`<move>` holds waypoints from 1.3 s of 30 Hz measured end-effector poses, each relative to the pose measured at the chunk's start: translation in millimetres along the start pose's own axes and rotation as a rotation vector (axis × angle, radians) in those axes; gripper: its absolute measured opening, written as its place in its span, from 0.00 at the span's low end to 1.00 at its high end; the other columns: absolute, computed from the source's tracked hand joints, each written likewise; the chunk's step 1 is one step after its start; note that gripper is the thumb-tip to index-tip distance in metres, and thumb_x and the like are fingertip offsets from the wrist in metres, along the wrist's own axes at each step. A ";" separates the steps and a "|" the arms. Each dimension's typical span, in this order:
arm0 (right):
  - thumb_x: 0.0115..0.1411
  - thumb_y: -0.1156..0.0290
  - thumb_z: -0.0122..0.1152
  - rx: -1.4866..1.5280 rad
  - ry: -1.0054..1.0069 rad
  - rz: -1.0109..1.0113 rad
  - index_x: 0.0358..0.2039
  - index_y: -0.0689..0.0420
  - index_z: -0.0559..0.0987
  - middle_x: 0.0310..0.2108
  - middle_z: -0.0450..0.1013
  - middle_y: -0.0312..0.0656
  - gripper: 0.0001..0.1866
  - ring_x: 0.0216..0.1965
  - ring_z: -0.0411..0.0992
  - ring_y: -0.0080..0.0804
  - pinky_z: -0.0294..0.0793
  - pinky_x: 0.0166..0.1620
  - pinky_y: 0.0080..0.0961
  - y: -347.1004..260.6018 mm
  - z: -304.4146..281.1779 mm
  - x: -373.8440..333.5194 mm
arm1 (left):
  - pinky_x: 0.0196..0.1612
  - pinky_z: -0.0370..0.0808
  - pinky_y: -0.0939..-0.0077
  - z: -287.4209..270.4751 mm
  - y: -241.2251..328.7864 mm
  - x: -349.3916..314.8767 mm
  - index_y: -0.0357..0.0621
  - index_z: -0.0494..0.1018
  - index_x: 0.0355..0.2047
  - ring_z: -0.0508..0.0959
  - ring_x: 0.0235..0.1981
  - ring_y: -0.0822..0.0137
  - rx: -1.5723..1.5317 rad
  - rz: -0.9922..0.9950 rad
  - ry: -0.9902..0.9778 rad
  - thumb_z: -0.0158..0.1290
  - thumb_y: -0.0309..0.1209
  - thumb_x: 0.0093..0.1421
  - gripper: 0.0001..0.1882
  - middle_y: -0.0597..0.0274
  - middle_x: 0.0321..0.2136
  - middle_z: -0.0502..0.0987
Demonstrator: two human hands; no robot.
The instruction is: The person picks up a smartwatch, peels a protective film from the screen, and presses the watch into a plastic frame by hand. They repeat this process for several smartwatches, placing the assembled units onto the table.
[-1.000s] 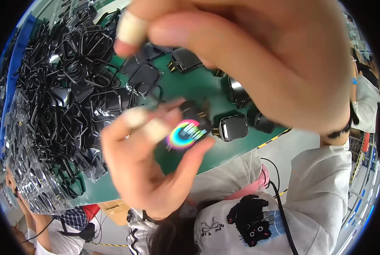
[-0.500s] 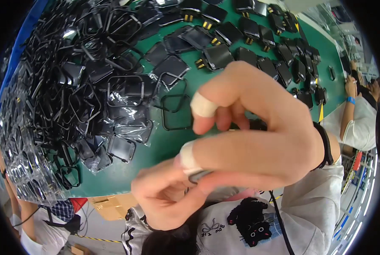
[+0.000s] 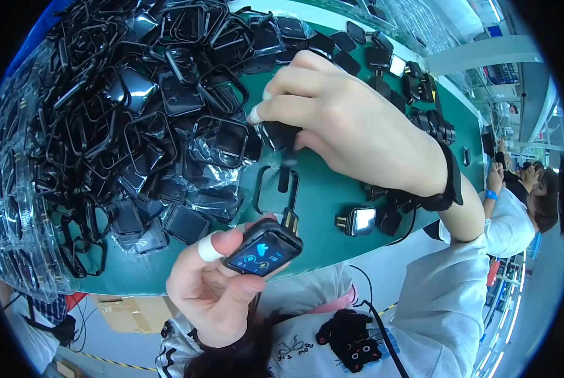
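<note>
My left hand (image 3: 216, 286) holds a black rectangular smartwatch body (image 3: 262, 247) with a lit screen, near the front edge of the green table (image 3: 323, 195); a white finger cot covers one fingertip. My right hand (image 3: 351, 126) reaches over the table and pinches a small black part (image 3: 279, 135) above an empty black frame (image 3: 276, 189) lying flat. A black wrist strap (image 3: 449, 179) circles my right wrist.
A big heap of black frames and bagged parts (image 3: 137, 107) fills the left of the table. More watch bodies lie in a row at the back right (image 3: 383, 60), and one with a bright screen (image 3: 357, 220) sits near the front. A co-worker (image 3: 515, 208) sits at the right.
My hands have parted: the right one has gone up and out over the table to a black part, while the left one now holds the lit watch body alone.
</note>
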State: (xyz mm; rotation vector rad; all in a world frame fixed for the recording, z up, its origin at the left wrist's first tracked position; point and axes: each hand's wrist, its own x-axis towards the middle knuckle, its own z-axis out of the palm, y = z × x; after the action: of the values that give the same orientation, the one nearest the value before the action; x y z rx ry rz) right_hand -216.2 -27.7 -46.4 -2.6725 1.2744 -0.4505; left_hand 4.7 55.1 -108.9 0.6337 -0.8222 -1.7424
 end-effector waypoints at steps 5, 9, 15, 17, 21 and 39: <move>0.38 0.85 0.63 0.153 0.115 0.135 0.33 0.61 0.76 0.35 0.73 0.38 0.17 0.32 0.71 0.35 0.71 0.30 0.29 -11.2 -14.5 0.8 | 0.50 0.73 0.52 5.2 -1.3 7.2 0.28 0.59 0.53 0.70 0.50 0.42 -0.209 0.092 0.005 0.51 0.18 0.57 0.24 0.35 0.49 0.67; 0.36 0.84 0.63 0.169 0.228 -0.140 0.29 0.59 0.76 0.32 0.73 0.37 0.15 0.32 0.71 0.35 0.71 0.27 0.26 -26.0 -23.1 -9.4 | 0.50 0.72 0.52 13.3 2.1 12.0 0.30 0.55 0.56 0.69 0.52 0.42 -0.220 0.080 0.080 0.49 0.18 0.58 0.27 0.36 0.51 0.66; 0.36 0.82 0.65 0.208 0.313 -0.413 0.25 0.57 0.76 0.29 0.73 0.41 0.13 0.30 0.72 0.38 0.72 0.25 0.20 -48.2 -8.6 -31.9 | 0.54 0.69 0.55 25.8 -4.9 19.2 0.30 0.51 0.59 0.67 0.55 0.44 -0.452 0.007 0.008 0.46 0.12 0.54 0.31 0.36 0.53 0.64; 0.36 0.82 0.65 0.241 0.319 -0.364 0.24 0.58 0.75 0.29 0.72 0.42 0.12 0.30 0.73 0.39 0.72 0.25 0.20 -52.6 -5.4 -33.4 | 0.55 0.68 0.56 24.3 -6.6 17.4 0.30 0.51 0.59 0.66 0.55 0.44 -0.451 0.027 -0.032 0.46 0.11 0.53 0.32 0.36 0.54 0.63; 0.35 0.82 0.65 0.175 0.420 -0.298 0.22 0.58 0.74 0.29 0.71 0.40 0.12 0.31 0.73 0.40 0.73 0.24 0.20 -62.2 1.9 -35.6 | 0.57 0.67 0.57 25.5 -8.1 13.4 0.30 0.51 0.59 0.66 0.56 0.44 -0.366 -0.037 0.003 0.46 0.08 0.51 0.34 0.36 0.54 0.63; 0.44 0.80 0.68 0.741 0.240 0.206 0.27 0.60 0.78 0.30 0.69 0.42 0.09 0.27 0.69 0.26 0.65 0.26 0.18 -61.1 -28.2 -37.3 | 0.54 0.71 0.60 25.6 -5.1 12.2 0.23 0.54 0.56 0.68 0.54 0.49 -0.108 -0.007 -0.162 0.47 0.06 0.50 0.31 0.36 0.53 0.64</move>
State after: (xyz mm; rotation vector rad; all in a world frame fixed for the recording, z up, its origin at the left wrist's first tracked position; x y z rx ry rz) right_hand -202.9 39.7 -11.6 -1.8937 1.1221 -1.0026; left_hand -21.2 50.2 -97.3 0.4277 -0.8306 -1.8490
